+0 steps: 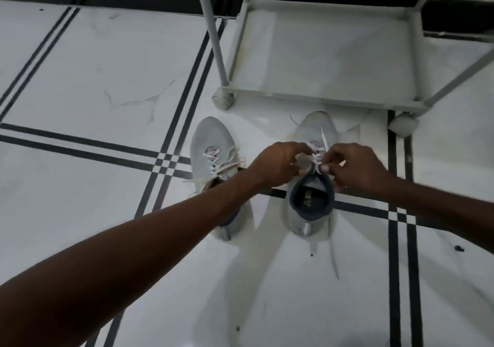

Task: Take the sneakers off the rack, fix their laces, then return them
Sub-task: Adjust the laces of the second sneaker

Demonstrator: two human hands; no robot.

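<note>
Two light grey sneakers stand side by side on the tiled floor, toes pointing at the rack. The left sneaker has loose white laces spilling over its sides, and my left forearm crosses its heel. The right sneaker shows its dark collar and insole. Over its tongue, my left hand and my right hand each pinch part of its white lace. One lace end sticks up toward the toe.
A grey shoe rack with a bare bottom shelf stands just beyond the sneakers, its legs on round feet. The floor is white marble tile with black stripes. A dark skirting runs along the wall at the top.
</note>
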